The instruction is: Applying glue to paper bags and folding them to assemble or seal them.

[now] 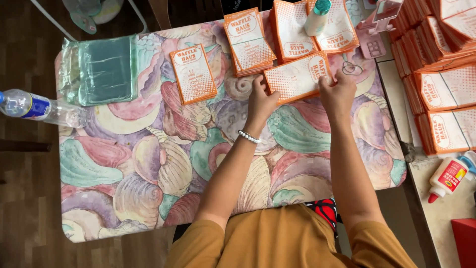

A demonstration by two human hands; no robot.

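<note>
My left hand (261, 100) and my right hand (338, 93) both press on the ends of one orange and white paper bag (296, 77) lying flat on the shell-patterned table (148, 164). The left hand, with a pearl bracelet at the wrist, holds the bag's left edge; the right hand holds its right edge. Just beyond lie two stacks of the same bags (248, 40) (290, 27), and a single small stack (193, 73) sits to the left.
A pile of clear plastic sleeves (101, 69) lies at the table's far left, a water bottle (42, 109) beside it. Many bag stacks (441, 74) fill the right side. A glue bottle (448, 176), a white bottle (317, 17) and a pink device (372, 37) stand nearby.
</note>
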